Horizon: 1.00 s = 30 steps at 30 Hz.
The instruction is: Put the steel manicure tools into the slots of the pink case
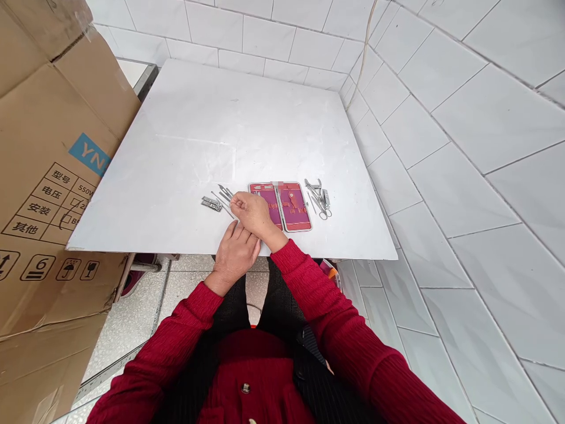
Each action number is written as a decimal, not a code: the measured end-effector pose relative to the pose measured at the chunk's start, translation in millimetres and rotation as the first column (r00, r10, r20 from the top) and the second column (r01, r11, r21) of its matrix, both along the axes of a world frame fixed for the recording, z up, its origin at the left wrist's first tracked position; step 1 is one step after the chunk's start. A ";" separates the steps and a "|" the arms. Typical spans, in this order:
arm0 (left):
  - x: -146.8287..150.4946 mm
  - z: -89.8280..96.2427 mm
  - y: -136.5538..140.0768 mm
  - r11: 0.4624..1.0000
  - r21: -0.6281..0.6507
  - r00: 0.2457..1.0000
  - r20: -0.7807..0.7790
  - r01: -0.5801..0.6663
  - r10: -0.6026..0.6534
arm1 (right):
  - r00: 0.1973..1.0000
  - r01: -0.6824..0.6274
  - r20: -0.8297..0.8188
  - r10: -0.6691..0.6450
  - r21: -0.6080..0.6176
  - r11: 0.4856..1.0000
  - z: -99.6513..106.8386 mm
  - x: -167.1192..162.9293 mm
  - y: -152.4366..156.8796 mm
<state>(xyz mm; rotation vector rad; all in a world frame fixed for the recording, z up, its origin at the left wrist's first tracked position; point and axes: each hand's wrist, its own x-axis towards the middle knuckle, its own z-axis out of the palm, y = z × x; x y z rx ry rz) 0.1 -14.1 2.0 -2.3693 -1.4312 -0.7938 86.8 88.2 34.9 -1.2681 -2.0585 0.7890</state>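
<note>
An open manicure case with a red and purple lining lies near the table's front edge. My right hand reaches across its left half, with fingers curled together beside several thin metal manicure tools. What those fingers hold, if anything, is hidden. Just below, my left hand rests flat at the table edge, fingers stretched out and partly under the right hand. A flat metal piece, perhaps a nail clipper, lies to the left. Right of the case are small scissors, cuticle nippers and a nail clipper.
The white table meets a tiled wall at the back and right. A large cardboard box stands along the left side. A thin cable hangs down the corner.
</note>
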 end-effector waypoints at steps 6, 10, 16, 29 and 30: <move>0.1 -0.9 -0.2 1.000 -0.011 1.000 0.019 0.006 -0.006 | 1.000 0.007 -0.003 -0.007 0.000 1.000 -0.7 0.2 0.0; 0.4 -0.7 -0.2 1.000 -0.019 1.000 0.021 0.005 -0.005 | 1.000 0.008 -0.025 -0.008 0.001 1.000 -1.1 0.5 -0.3; 0.3 0.2 -0.3 1.000 -0.003 1.000 0.010 0.005 -0.005 | 0.999 0.021 -0.030 -0.021 0.002 1.000 -1.4 0.6 -0.6; 0.1 -0.7 -0.5 0.999 -0.050 1.000 0.013 0.004 -0.003 | 0.999 0.026 -0.047 -0.027 -0.014 1.000 -5.4 1.2 0.5; 0.1 -0.7 -0.6 0.998 -0.059 1.000 0.021 0.007 -0.005 | 0.999 0.028 -0.042 -0.028 -0.016 0.999 -5.2 1.2 0.4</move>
